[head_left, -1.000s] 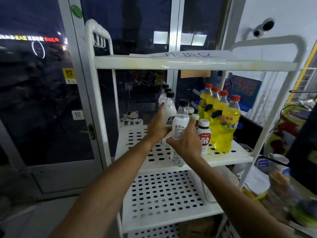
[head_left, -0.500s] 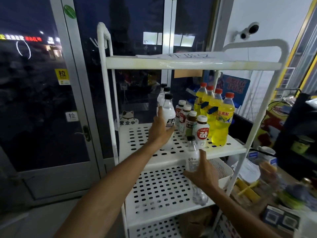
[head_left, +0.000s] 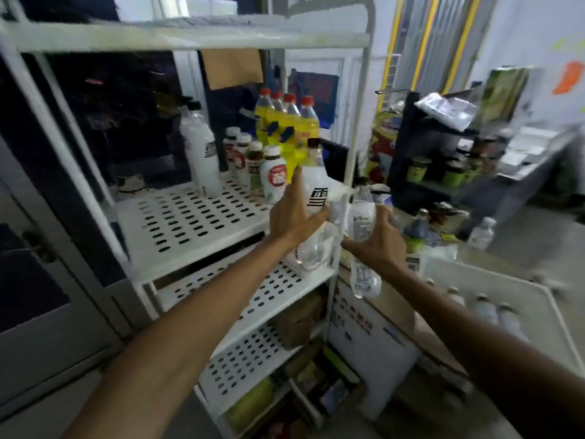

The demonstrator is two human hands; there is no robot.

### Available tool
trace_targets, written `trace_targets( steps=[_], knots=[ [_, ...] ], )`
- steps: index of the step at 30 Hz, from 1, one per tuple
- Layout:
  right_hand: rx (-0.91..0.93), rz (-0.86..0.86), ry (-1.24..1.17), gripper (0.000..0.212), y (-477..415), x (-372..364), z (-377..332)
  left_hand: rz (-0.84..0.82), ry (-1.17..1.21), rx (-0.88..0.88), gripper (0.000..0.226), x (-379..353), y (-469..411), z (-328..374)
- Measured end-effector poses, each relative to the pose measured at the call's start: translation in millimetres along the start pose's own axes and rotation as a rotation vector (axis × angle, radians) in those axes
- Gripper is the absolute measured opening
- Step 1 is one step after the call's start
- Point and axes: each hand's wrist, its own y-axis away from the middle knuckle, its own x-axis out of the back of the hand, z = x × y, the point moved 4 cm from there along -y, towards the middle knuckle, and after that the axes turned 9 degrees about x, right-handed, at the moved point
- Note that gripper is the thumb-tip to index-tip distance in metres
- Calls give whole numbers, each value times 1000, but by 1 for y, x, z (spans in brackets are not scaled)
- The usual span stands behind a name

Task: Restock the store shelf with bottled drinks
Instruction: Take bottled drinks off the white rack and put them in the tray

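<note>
Frame is motion-blurred; fine detail is soft.

- Left hand: wrapped around a white bottle with a black character on its label. The thumb runs up the bottle's left side and the fingers curl across its front. Bottle is upright and dark-capped.
- Right hand: fingers curled around a clear bottle, held roughly upright, with its base hanging below the palm.
- Both bottles are in the air, close beside each other at the front right corner of the white rack, level with the middle shelf. Neither stands on the shelf.
- On the middle shelf: a tall white bottle towards the back left, a cluster of small white-capped bottles in the centre, and yellow bottles with red caps behind them.
- Lower right, beside the rack: a pale crate holding more capped bottles.
</note>
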Motion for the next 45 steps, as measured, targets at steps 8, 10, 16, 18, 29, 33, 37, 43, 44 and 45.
trace_targets(
  steps=[8, 10, 16, 18, 29, 33, 37, 43, 44, 45],
  knots=[
    [-304, -11, 92, 83, 58, 63, 132, -359, -29, 46, 97, -131, 55, 59],
    [-388, -19, 67, 77, 66, 73, 167, -441, -27, 67, 99, -164, 65, 72],
    [-533, -41, -25, 74, 65, 96, 271, -604, 36, 140, 103, -268, 77, 104],
    [-582, -56, -57, 72, 57, 99, 305, -695, 2, 188, 107, -309, 77, 114],
    [-733, -239, -125, 79, 2, 56, 429, -970, -218, 263, 95, -467, 80, 122],
    [-776, -326, -128, 96, -2, 29, 467, -1067, -305, 267, 85, -497, 84, 107],
    [-744, -421, -57, 88, -4, 17, 472, -1065, -368, 239, 79, -516, 91, 101],
    [-773, -430, 0, 93, -3, 8, 476, -1068, -428, 118, 75, -530, 107, 106],
    [-784, -442, 17, 90, -2, 9, 477, -1067, -446, 104, 72, -531, 109, 106],
    [-782, -457, 42, 86, -2, 10, 479, -1061, -456, 96, 69, -530, 110, 107]
  ],
)
